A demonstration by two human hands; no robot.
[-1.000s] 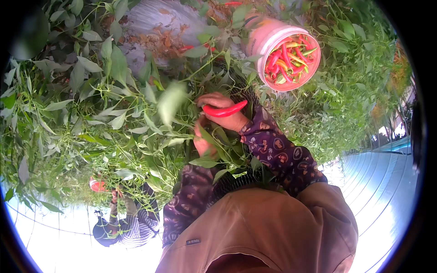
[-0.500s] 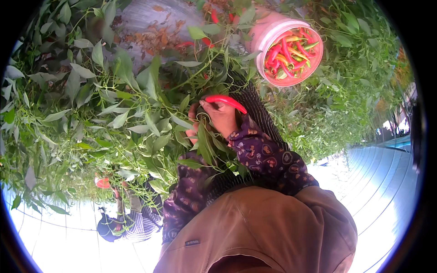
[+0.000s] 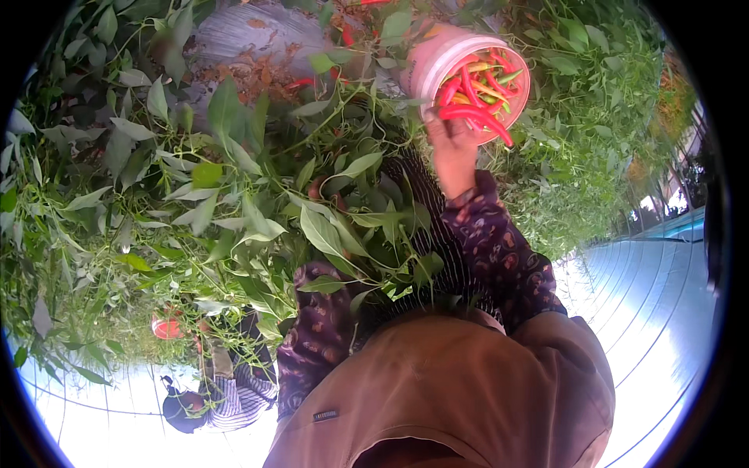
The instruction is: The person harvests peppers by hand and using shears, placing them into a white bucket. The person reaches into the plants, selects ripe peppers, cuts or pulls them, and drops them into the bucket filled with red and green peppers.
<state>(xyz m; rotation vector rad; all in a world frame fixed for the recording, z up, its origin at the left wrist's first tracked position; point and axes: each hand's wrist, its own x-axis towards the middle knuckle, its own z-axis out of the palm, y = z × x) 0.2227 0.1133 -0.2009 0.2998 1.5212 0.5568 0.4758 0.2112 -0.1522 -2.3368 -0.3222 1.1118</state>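
My right hand (image 3: 452, 154) is at the near rim of a pale pink bucket (image 3: 421, 66), its fingers closed on a long red chili pepper (image 3: 477, 116). The chili lies across the bucket's mouth. Inside are several red, orange and green chilies (image 3: 490, 82). Among the leaves of a chili plant (image 3: 324, 230), my left hand (image 3: 318, 187) shows only as a small patch of skin. Foliage hides its fingers, so what it holds cannot be made out.
Red chilies (image 3: 347, 34) hang beyond the plant, near grey plastic sheeting (image 3: 257, 39) with dry leaves on it. Dense plants spread to both sides. At lower left, another person (image 3: 234, 402) in striped clothing appears near a red container (image 3: 166, 327).
My right hand has moved right and away from me, from the plant to the bucket, carrying the red chili. My left hand stays among the leaves, now more hidden.
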